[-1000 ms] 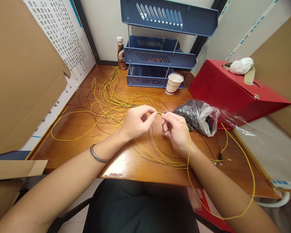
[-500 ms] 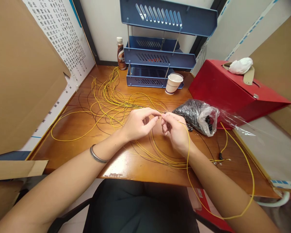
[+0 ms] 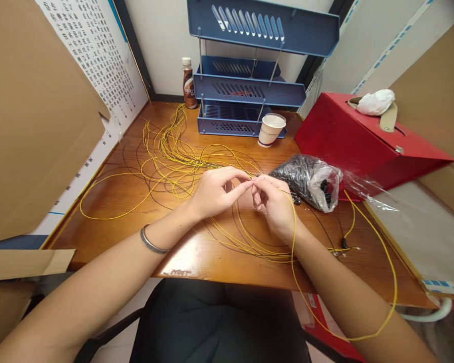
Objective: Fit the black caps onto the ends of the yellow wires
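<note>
Across the glossy wooden desk (image 3: pixel 98 232), tangled wires (image 3: pixel 192 162) spread beyond and beneath both hands. The right hand (image 3: pixel 274 204) pinches a yellow wire (image 3: pixel 395 287) draping past its wrist; the left hand (image 3: pixel 217 191) narrows at those fingertips, its grip unclear.
</note>
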`<state>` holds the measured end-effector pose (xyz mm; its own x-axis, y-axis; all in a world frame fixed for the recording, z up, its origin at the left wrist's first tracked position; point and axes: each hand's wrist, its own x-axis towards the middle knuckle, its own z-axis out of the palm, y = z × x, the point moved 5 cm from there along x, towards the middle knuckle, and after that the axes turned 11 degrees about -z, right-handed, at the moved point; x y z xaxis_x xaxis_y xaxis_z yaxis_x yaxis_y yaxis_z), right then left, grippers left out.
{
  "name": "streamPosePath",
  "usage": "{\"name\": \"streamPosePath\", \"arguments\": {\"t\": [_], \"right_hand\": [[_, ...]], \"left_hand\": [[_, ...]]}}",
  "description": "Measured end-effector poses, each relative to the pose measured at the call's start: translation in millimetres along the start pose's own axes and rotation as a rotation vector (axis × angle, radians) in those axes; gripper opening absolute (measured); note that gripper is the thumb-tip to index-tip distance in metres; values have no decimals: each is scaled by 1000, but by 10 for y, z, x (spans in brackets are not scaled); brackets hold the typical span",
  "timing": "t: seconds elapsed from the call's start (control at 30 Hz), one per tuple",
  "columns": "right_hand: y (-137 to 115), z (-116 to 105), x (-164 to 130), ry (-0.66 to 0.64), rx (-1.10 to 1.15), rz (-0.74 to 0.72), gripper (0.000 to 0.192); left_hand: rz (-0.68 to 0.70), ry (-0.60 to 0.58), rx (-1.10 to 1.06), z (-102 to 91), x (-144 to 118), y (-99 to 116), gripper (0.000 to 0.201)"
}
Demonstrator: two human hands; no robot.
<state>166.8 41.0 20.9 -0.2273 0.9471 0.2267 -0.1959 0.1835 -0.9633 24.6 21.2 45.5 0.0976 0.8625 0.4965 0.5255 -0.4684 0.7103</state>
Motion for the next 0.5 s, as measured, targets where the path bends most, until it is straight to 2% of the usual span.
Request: {"name": "streamPosePath", "arguments": {"t": [0.5], "right_hand": [[9, -2, -3, -11, -11, 0, 30]], "left_hand": [[30, 23, 47, 3, 7, -9, 15]]}}
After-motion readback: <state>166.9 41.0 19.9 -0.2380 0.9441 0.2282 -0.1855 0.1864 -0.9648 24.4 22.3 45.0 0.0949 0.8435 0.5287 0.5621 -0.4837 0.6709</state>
